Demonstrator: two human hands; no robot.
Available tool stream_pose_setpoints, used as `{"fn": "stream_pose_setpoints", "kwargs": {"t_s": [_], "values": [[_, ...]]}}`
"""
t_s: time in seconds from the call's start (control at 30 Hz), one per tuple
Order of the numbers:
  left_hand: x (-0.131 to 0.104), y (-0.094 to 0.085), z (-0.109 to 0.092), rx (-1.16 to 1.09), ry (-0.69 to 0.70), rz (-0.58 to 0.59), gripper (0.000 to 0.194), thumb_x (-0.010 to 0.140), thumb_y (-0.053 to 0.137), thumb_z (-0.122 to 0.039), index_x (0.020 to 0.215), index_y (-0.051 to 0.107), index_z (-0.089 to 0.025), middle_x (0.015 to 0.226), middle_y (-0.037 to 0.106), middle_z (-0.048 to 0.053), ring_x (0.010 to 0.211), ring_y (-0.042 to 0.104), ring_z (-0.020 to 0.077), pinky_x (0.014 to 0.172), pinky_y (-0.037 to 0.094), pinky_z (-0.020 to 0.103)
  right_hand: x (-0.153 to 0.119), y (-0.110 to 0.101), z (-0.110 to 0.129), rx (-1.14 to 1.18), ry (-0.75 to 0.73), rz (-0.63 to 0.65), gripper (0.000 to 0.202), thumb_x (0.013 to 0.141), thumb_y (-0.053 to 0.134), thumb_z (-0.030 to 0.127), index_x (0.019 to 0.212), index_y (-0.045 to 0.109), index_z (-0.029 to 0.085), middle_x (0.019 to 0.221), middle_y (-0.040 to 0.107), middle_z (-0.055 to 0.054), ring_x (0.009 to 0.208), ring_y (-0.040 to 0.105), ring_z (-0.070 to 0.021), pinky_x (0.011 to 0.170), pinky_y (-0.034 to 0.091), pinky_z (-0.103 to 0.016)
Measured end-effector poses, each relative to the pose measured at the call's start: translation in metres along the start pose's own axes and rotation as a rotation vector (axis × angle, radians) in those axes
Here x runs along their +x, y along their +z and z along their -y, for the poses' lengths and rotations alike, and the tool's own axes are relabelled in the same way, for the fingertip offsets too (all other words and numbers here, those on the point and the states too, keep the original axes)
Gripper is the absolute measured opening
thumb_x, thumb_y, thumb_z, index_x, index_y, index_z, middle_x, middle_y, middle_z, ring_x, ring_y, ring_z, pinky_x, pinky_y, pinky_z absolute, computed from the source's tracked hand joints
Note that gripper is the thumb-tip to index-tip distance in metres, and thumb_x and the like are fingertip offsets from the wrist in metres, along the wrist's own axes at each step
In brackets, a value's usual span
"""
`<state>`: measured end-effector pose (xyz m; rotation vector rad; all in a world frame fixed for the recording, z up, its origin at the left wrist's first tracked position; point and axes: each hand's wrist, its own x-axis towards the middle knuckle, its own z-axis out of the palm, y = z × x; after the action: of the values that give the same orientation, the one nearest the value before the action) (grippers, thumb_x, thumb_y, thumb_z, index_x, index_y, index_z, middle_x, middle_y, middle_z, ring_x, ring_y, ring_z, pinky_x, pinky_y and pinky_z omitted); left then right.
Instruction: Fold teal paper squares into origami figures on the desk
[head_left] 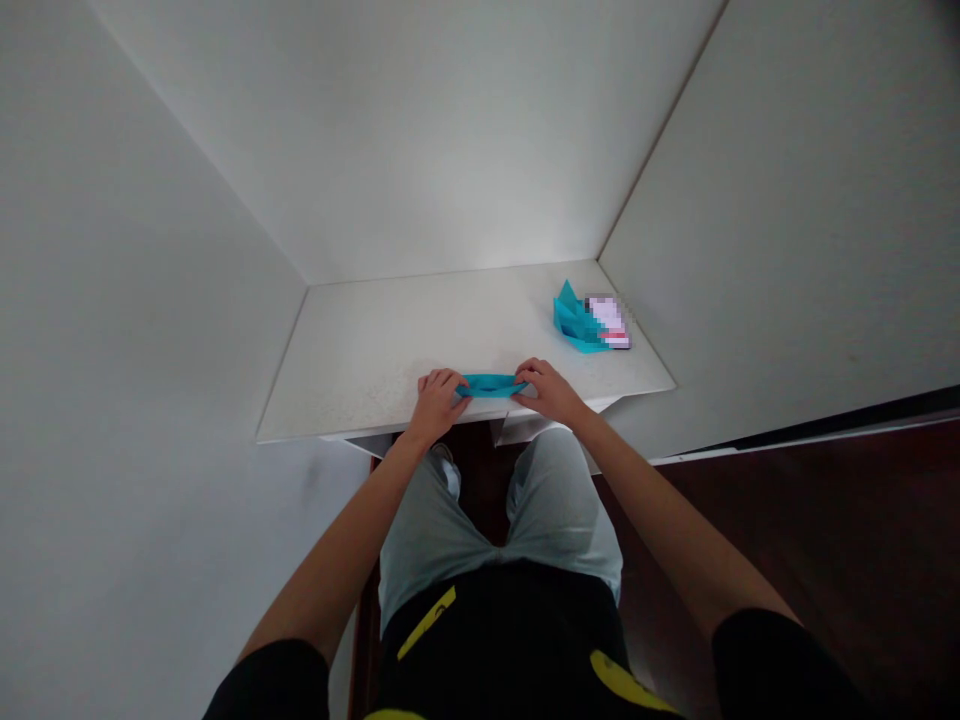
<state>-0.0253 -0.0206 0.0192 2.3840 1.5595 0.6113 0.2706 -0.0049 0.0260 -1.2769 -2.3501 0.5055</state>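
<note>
A blue strip [491, 386] is at the near edge of the desk [375, 340]. Its long way runs from 9 to 3 o'clock. The left hand [441, 405] pinches one end and the right hand [546, 390] pinches the other, with fingers [529, 368] almost closed. So the strip is at 3 o'clock from the left hand and 9 from the right, just as near to both. A pointy blue shape [574, 320] sits at 1 o'clock from the right hand, beside a blurry thing [610, 318].
</note>
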Motion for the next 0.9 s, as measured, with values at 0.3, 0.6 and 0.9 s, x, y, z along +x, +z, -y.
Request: {"fn": "stream_pose_setpoints", "kwargs": {"t_s": [0.3,0.6,0.9], "values": [[-0.004,0.004,-0.007,0.056,0.129,-0.175,0.054,0.099,0.072,-0.044,0.148,0.060,-0.025,0.161,0.054,0.016,0.156,0.042,0.0358,0.123,0.034,0.053,-0.037,-0.017,-0.003,-0.065,0.122,0.004,0.029,0.110,0.055,0.036,0.117,0.080,0.024,0.112,0.072,-0.009,0.090,0.071,-0.0203,0.088,0.056,-0.033],[-0.004,0.007,0.015,0.144,-0.153,-0.185,0.062,0.102,0.063,-0.052,0.151,0.052,-0.015,0.154,0.054,0.024,0.150,0.044,0.0409,0.123,0.036,0.057,-0.050,-0.063,-0.048,-0.213,0.437,-0.272,0.054,0.112,0.041,0.049,0.091,0.081,0.020,0.097,0.076,-0.014,0.092,0.069,-0.0258,0.090,0.054,-0.036],[-0.003,0.004,0.009,0.174,-0.168,-0.153,0.060,0.100,0.065,-0.052,0.146,0.056,-0.015,0.147,0.058,0.022,0.141,0.049,0.0404,0.120,0.040,0.056,-0.023,-0.062,-0.051,-0.242,0.580,-0.100,0.041,0.109,0.052,0.041,0.118,0.083,0.016,0.117,0.079,-0.016,0.104,0.073,-0.0291,0.099,0.054,-0.039]]}}
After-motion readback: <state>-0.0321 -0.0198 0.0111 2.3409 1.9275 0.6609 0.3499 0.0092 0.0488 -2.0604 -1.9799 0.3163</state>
